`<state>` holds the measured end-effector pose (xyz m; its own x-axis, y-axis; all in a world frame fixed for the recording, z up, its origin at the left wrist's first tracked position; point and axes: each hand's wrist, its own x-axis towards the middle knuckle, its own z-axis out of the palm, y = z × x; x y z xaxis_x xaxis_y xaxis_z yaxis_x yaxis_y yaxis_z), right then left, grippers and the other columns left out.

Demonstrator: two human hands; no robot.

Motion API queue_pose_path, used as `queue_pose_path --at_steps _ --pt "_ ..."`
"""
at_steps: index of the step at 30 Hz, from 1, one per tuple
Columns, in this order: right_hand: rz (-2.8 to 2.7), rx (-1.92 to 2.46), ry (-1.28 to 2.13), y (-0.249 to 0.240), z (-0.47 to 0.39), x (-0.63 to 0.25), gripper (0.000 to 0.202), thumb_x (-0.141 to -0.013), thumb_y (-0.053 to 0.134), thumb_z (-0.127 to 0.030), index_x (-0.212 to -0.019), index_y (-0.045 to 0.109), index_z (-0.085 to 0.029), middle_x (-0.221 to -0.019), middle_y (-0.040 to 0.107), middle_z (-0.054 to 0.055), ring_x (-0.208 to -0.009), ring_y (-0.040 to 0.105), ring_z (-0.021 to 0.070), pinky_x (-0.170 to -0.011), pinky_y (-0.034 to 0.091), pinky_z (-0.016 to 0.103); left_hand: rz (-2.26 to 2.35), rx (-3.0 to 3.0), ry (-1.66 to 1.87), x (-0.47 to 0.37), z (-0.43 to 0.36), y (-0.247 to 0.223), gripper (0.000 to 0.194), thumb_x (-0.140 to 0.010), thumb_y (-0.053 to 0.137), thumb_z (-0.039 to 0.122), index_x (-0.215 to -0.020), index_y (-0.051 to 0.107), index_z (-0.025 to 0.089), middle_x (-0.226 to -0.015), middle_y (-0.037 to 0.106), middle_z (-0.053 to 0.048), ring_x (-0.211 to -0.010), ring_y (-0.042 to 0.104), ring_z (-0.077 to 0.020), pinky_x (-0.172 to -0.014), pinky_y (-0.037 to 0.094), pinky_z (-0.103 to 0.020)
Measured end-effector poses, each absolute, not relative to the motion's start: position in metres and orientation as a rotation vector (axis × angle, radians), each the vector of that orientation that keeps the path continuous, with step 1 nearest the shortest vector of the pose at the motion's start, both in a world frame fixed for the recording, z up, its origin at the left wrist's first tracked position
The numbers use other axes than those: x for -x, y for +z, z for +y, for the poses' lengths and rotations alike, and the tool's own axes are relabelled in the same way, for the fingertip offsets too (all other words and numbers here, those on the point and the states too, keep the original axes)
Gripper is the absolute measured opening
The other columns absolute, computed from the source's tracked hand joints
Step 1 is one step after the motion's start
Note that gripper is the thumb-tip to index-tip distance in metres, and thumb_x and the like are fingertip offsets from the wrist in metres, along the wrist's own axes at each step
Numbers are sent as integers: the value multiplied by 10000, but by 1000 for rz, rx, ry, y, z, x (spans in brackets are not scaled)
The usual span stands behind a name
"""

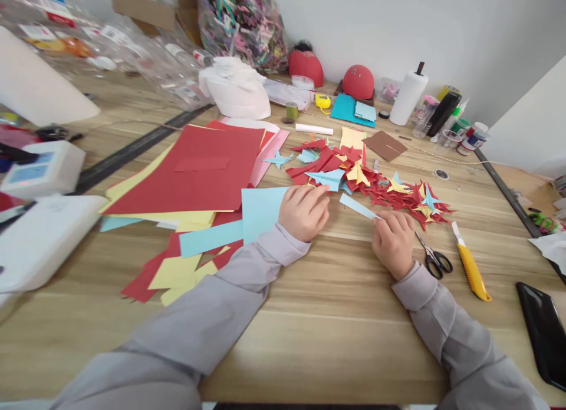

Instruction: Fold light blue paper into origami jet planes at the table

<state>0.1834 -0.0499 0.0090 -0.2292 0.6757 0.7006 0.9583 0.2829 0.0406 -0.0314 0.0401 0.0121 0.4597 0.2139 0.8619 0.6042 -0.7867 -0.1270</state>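
Head cam: right hand (392,239) has a blue paper strip (357,207) pinched by one end, the rest sticking out over the table (345,321). Left hand (305,212) is half-curled over the edge of a blue sheet (260,212), can't tell if it's gripping anything. Mixed-colour paper pile (380,192) just beyond, scissors (429,255) near the right hand.
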Motion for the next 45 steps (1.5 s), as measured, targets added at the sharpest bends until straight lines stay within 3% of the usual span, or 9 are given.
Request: queue_pose_path --at_steps 3,6,15,30,34,37,45 --pt "-2051 1416 -631 9 -52 -178 144 -817 512 -110 -858 608 -209 -964 679 51 -934 541 198 -864 355 365 -528 2312 -1294 21 26 13 174 -761 563 151 -916 641 151 -1073 665 -131 -909 589 -242 -761 463 -416" --pt "-2116 1374 -600 10 -55 -171 145 -829 511 -131 -894 613 -211 -987 675 55 -955 544 191 -893 348 368 -376 2379 -1223 8 12 11 132 -799 546 151 -890 641 163 -987 692 -86 -883 597 -203 -801 467 -389" --pt "-2202 1311 -622 14 -57 -163 136 -843 516 -137 -921 612 -193 -969 682 53 -934 552 183 -901 353 350 -297 2470 -1223 2 9 7 165 -848 470 94 -826 630 130 -846 698 -75 -799 589 -177 -744 456 -362" --pt "-1882 1542 -619 11 -43 -196 104 -810 525 -109 -763 558 -196 -879 687 49 -851 569 206 -792 378 362 -479 2308 -1337 20 31 9 146 -767 544 34 -829 622 141 -839 714 -71 -791 602 -192 -709 450 -364" --pt "-1877 1479 -540 11 -44 -195 67 -820 524 -144 -861 560 -183 -931 675 81 -902 571 219 -810 384 375 -456 2333 -1349 20 32 8 156 -774 533 38 -836 628 145 -841 713 -73 -788 603 -191 -703 447 -365" --pt "-2046 1362 -453 12 -48 -185 200 -819 555 -212 -1013 547 -162 -1029 655 111 -985 549 233 -854 384 389 -410 2417 -1325 17 28 5 180 -801 507 54 -865 638 160 -878 711 -74 -819 606 -184 -739 447 -374" --pt "-2223 1199 -604 9 -53 -173 166 -830 515 -90 -922 596 -202 -969 690 43 -929 570 180 -903 367 359 -321 2488 -1181 6 10 8 151 -843 508 110 -904 642 145 -949 706 -59 -848 590 -185 -792 427 -388"
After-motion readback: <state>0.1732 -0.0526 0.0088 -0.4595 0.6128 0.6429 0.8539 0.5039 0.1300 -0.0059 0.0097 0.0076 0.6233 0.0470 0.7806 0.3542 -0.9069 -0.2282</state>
